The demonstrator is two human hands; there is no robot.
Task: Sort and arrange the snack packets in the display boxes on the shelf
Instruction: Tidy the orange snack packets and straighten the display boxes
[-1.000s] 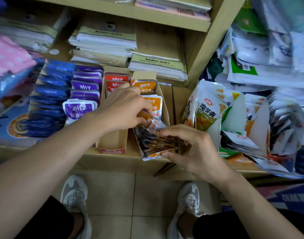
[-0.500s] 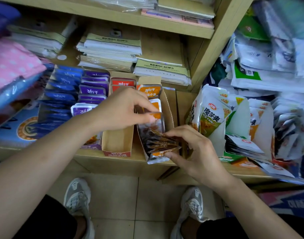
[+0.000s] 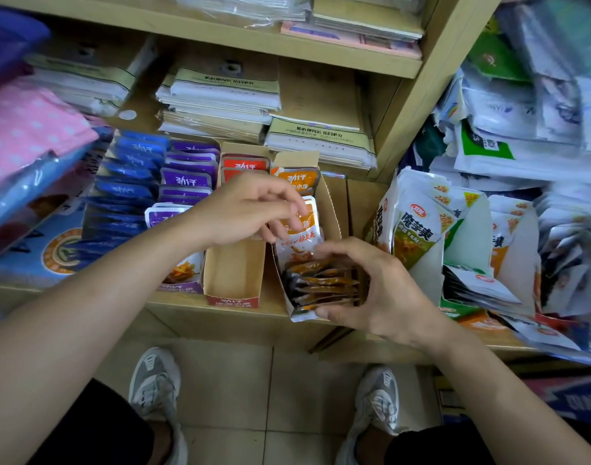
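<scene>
While the left hand (image 3: 250, 209) pinches the top of one orange snack packet (image 3: 302, 238) between thumb and curled fingers, the packet stands upright mid-way along the orange display box (image 3: 332, 213), the rightmost box in the row on the wooden shelf (image 3: 263, 322). Right hand (image 3: 384, 290) curls round the stack of orange packets (image 3: 324, 283) at the box's front end: thumb on the front-most packet, fingers over the rear of the stack, packets on edge and pressed together. One more orange packet (image 3: 295, 179) stands upright at the box's back wall. Next box to the left is the red display box (image 3: 233, 273): front part bare cardboard, red packets (image 3: 245, 164) at the back. Further left are purple packets (image 3: 186, 179), then blue packets (image 3: 129, 169). White-and-green konjac snack bags (image 3: 418, 229) stand just beside the right hand. Stacked exercise books (image 3: 227, 95) sit behind the boxes. Grey sneakers (image 3: 154, 380) on the tiled floor (image 3: 227, 380) below.
</scene>
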